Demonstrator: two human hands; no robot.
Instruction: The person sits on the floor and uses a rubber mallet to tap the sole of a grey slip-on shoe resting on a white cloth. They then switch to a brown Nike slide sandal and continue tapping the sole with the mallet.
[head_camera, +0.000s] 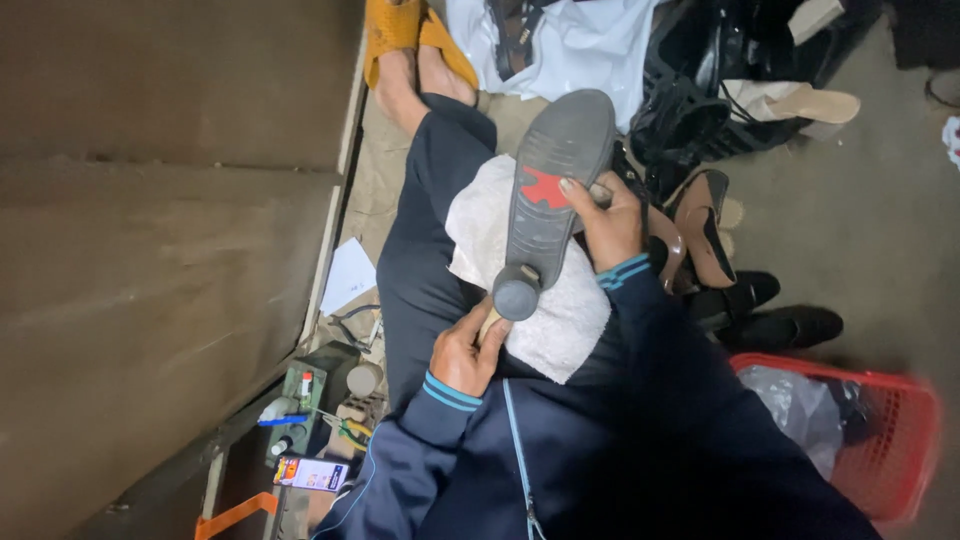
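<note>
Shoe: a grey-soled shoe (555, 190) lies sole-up across the white towel (560, 310) on my lap, its toe pointing away from me, a red patch on the sole, the round heel tip nearest my body.
Right grip: my right hand (610, 225) is clamped on the shoe's right edge at mid-sole — thumb on the sole by the red patch, fingers wrapped under.
Left grip: my left hand (465, 355) is closed on the heel, just below the shoe's round tip, fingers curled around the stem.
Towel: under the shoe, spread over my knee.
Sandals: orange sandals (410, 35) on my feet, well beyond the shoe's toe.
Shoe pile: black and tan shoes (730, 260) on the floor, right of the shoe.
Basket: a red basket (900, 440) with a plastic bag in it, right of the shoe and nearer me.
Tools: pliers (350, 430) and small bottles in a box — left of the shoe, low by my left sleeve.
</note>
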